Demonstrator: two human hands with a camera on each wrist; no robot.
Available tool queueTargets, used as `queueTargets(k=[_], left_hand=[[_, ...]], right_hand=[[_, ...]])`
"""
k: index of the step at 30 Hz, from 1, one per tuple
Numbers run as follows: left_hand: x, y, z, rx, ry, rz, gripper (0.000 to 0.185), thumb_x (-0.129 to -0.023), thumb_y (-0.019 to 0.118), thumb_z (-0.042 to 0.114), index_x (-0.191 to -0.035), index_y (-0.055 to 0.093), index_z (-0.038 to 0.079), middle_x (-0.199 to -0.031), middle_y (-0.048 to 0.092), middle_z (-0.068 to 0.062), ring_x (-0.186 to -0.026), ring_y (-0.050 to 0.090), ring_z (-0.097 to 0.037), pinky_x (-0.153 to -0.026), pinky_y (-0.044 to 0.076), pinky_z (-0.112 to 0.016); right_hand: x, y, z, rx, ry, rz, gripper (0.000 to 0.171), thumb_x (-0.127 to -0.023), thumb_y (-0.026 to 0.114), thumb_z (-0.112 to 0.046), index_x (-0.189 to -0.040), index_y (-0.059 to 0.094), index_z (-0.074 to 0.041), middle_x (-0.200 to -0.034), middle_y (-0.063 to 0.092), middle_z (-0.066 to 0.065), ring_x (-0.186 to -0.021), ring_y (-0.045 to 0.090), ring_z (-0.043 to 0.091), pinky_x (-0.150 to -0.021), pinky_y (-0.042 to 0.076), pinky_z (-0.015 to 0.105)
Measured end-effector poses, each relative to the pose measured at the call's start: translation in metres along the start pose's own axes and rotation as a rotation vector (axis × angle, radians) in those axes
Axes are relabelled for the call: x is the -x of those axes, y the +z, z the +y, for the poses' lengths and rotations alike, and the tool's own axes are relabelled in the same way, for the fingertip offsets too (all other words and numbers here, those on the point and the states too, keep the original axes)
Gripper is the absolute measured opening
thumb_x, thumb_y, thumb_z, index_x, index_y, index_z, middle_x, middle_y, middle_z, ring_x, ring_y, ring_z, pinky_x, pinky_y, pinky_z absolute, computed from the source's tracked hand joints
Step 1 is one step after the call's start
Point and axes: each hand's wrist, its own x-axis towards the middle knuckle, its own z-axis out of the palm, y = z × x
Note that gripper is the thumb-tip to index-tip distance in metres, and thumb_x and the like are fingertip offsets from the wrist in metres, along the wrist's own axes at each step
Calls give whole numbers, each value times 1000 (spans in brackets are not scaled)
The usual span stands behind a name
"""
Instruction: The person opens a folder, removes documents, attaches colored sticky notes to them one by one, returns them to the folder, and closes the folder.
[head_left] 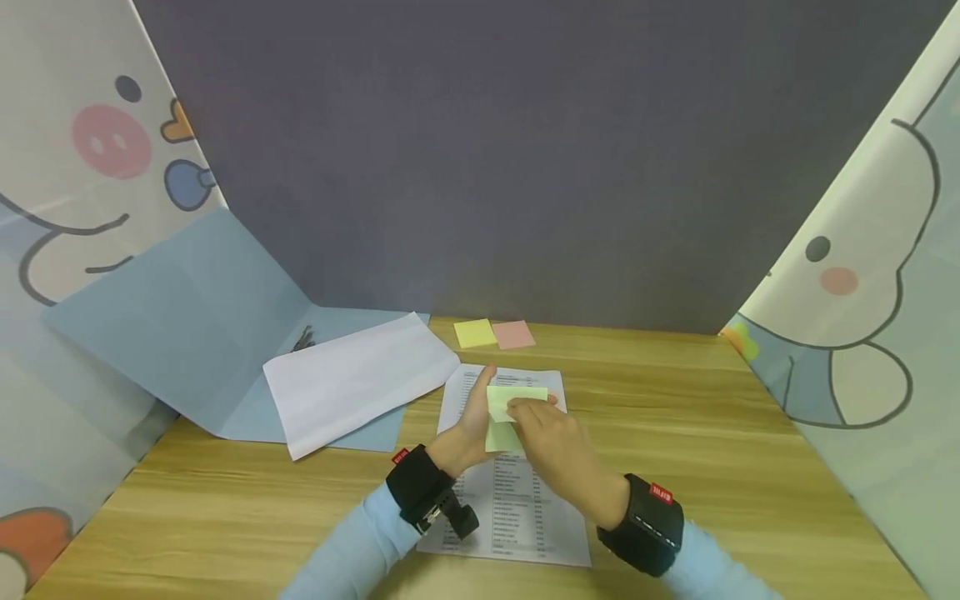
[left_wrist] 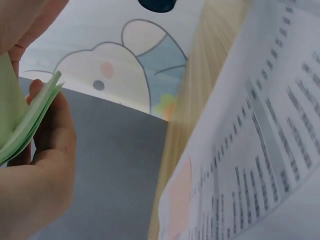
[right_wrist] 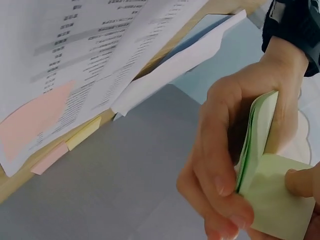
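My right grip (head_left: 557, 440) is pinching a green note (head_left: 499, 400).
My left grip (head_left: 471, 427) is holding the pad (head_left: 500, 438); I should be peeling slowly so nothing is ripping.

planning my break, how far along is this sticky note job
Done: a pink paper note lies on the white printed sheet. In hand: the left hand holds a pale-green paper pad; the right hand pinches its raised green top note. Remaining, probably: placing that note, not yet on the sheet.
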Motion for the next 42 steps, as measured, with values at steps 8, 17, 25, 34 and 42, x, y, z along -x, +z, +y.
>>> queueTargets(k=[8, 17, 25, 34, 42], left_hand=[[-9, -11, -3, -12, -9, 108, 74, -88, 7, 68, -81, 58, 15, -80, 59, 5, -73, 57, -6, -63, 46, -19], [-14, -14, -5, 21, -8, 194, 66, -87, 14, 69, -81, 52, 16, -80, 53, 6, -72, 53, -5, -64, 46, -20], [-15, -11, 0, -6, 43, 235, 70, -86, 12, 69, -87, 55, 13, -84, 59, 3, -74, 58, -7, -63, 47, -20], [-13, -13, 0, -13, 17, 237, 68, -88, 12, 68, -79, 55, 15, -76, 56, 6, -68, 55, -5, -60, 46, -19], [-13, -16, -3, 1, 17, 198, 70, -85, 16, 73, -90, 52, 14, -84, 54, 4, -76, 55, -6, -67, 47, -21]], right_hand=[[-3, 7, 8, -115, 89, 10, 12, -82, 65, -6, -91, 58, 0, -81, 69, 10, -72, 68, 19, -58, 54, 27], [-4, 6, 14, -244, 214, -11, 11, -80, 67, -6, -88, 60, -3, -82, 66, 6, -68, 61, 13, -58, 51, 21], [2, 7, 11, -41, 88, -42, 30, -64, 78, 3, -89, 61, -2, -89, 65, 9, -84, 66, 24, -75, 54, 34], [2, 10, 13, -116, 152, 14, 19, -75, 71, 0, -87, 57, -2, -80, 64, 10, -70, 66, 19, -55, 53, 24], [3, 9, 13, -253, 277, 21, 13, -79, 67, -1, -85, 56, -3, -79, 62, 6, -64, 60, 10, -52, 47, 16]])
